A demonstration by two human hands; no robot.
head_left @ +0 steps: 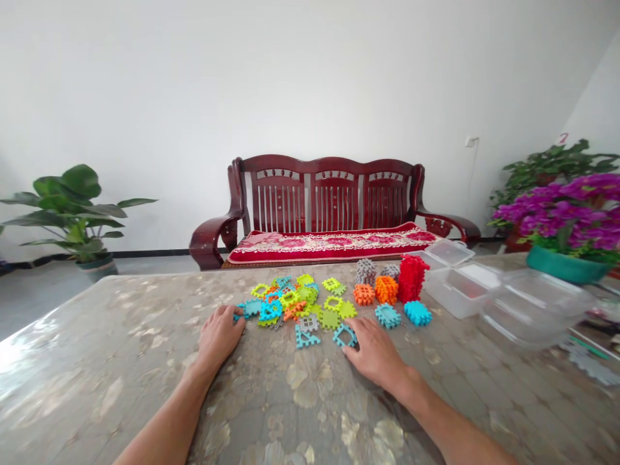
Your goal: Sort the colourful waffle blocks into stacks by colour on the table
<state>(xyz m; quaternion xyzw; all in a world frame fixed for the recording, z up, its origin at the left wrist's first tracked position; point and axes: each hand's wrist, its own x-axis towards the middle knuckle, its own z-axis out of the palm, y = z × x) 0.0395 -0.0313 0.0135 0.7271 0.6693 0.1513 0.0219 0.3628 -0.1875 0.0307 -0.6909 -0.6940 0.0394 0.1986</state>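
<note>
A loose pile of interlocking plastic tiles (pixel 290 302) in lime green, blue, orange and grey lies mid-table. At its left edge rests my left hand (pixel 221 333), palm down, its loosely bent fingertips touching a blue tile (pixel 251 307). My right hand (pixel 372 349) has thumb and fingers around the right edge of a blue tile with a cut-out (pixel 344 335), flat on the table. Left of that tile is another blue tile with a triangular opening (pixel 307 337). Beyond my right hand stand blue stacks (pixel 387 315), orange stacks (pixel 386 290), grey stacks (pixel 365 272) and a tall red stack (pixel 411 279).
Clear plastic boxes (pixel 458 289) stand on the right of the patterned tablecloth (pixel 271 400). Behind them are purple flowers in a teal pot (pixel 564 263). A wooden bench (pixel 334 194) with a red cushion stands past the table. A potted plant (pixel 82 213) is at left.
</note>
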